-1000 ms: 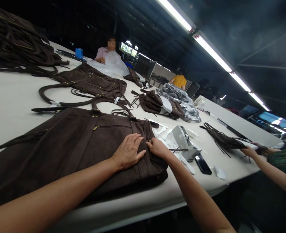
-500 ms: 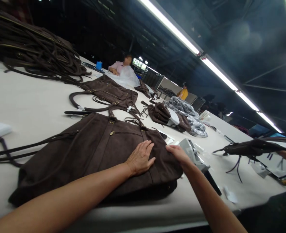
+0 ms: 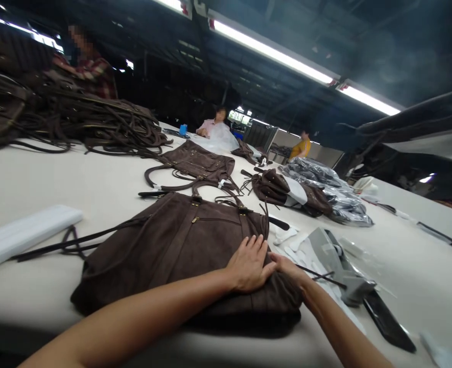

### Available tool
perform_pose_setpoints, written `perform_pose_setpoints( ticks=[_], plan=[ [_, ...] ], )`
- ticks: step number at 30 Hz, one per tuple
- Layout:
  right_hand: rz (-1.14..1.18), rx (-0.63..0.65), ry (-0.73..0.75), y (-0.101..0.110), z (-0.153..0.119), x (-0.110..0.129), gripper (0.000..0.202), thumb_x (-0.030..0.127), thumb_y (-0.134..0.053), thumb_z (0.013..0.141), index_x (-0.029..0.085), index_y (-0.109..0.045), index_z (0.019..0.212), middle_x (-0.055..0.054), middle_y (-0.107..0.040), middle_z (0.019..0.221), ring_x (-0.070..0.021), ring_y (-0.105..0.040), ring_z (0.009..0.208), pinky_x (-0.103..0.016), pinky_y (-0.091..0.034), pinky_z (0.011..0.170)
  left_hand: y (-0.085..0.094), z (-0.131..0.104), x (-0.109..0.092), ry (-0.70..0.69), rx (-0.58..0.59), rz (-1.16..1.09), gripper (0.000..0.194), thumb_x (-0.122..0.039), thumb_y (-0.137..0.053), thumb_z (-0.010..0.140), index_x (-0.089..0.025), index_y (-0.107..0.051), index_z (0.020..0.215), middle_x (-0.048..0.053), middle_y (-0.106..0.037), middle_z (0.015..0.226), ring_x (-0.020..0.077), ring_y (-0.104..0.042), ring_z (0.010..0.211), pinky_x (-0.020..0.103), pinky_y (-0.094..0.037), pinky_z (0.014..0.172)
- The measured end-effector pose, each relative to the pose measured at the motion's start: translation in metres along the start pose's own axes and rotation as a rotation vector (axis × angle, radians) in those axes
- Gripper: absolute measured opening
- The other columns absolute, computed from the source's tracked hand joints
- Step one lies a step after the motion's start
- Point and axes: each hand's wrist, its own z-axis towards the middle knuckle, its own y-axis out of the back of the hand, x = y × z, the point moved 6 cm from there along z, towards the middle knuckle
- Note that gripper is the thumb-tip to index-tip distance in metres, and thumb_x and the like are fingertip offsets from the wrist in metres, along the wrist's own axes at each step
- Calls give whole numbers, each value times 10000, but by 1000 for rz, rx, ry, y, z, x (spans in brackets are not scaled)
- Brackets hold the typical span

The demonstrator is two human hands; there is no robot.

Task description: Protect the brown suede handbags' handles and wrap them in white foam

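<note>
A large dark brown bag (image 3: 164, 240) with a zipped pocket and looped handles lies on the pale table (image 3: 106, 179) in front of me. My left hand (image 3: 251, 263) rests flat on its right part, fingers spread. Beside it, my right hand (image 3: 289, 271) is at the bag's right edge, thumb close to my left thumb. The right fingers are mostly hidden behind the bag's edge, so their grip is unclear. Just behind, a second brown bag (image 3: 200, 161) lies with its handles toward the first.
Brown bags (image 3: 95, 117) are heaped at the left back, beside a white flat bundle (image 3: 30, 232). Plastic-wrapped bags (image 3: 329, 189) lie at the back right, a grey tape dispenser (image 3: 336, 260) and black object (image 3: 388, 319) nearer. Several people are in the background.
The view has turned, showing more of the left side. My right hand has come closer to my left along the bag's edge. The other person's hand and held bag at the right are out of view.
</note>
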Motion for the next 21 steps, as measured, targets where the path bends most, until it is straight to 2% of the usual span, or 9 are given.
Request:
perform_pose_setpoints(
  ticks=[5, 8, 11, 14, 17, 19, 21],
  plan=[
    [-289, -75, 24, 5, 8, 11, 57, 167, -605, 601, 186, -570, 641, -9, -629, 648, -223, -612, 781, -322, -459, 738, -1, -8, -5, -145, 15, 124, 648, -490, -221, 988, -45, -349, 1442, 190, -319, 1530, 279, -226, 1450, 468, -149, 1197],
    [-430, -161, 3, 15, 2, 13, 131, 142, -637, 597, 194, -518, 576, 2, -557, 552, -213, -587, 694, -304, -413, 679, -1, -8, -5, -176, 49, 146, 626, -479, -235, 989, -61, -373, 1434, 175, -378, 1503, 277, -290, 1427, 479, -188, 1185],
    [-544, -233, -26, 28, -19, 16, 151, 187, -698, 606, 201, -585, 704, 18, -545, 533, -193, -553, 611, -285, -370, 619, -2, -7, -5, -179, 81, 142, 613, -473, -240, 989, -69, -399, 1421, 175, -381, 1502, 294, -293, 1424, 512, -188, 1177],
    [-456, -173, 28, 28, -49, 25, 228, 370, -659, 729, 218, -650, 897, -6, -627, 622, -187, -561, 590, -272, -375, 565, 0, -7, -6, -178, 85, 144, 599, -471, -222, 992, -94, -403, 1421, 175, -372, 1507, 301, -298, 1421, 524, -200, 1166],
    [-246, -105, 71, 21, -77, 33, 379, 548, -556, 808, 222, -685, 951, -57, -691, 747, -217, -614, 655, -284, -429, 552, 0, -7, -6, -178, 104, 151, 590, -470, -220, 994, -115, -389, 1433, 171, -356, 1517, 298, -290, 1425, 525, -206, 1161],
    [-250, -178, 83, 18, -90, 35, 384, 556, -590, 783, 234, -694, 964, -67, -710, 822, -241, -648, 751, -301, -478, 637, -1, -7, -7, -173, 103, 163, 584, -466, -223, 996, -122, -386, 1439, 161, -344, 1526, 290, -279, 1431, 515, -199, 1167],
    [-299, -311, 120, 14, -99, 36, 322, 508, -600, 781, 242, -700, 935, -66, -715, 888, -251, -655, 852, -324, -486, 774, -1, -7, -8, -171, 91, 187, 572, -455, -224, 1000, -126, -392, 1437, 149, -341, 1529, 280, -279, 1432, 498, -197, 1171]
  ],
)
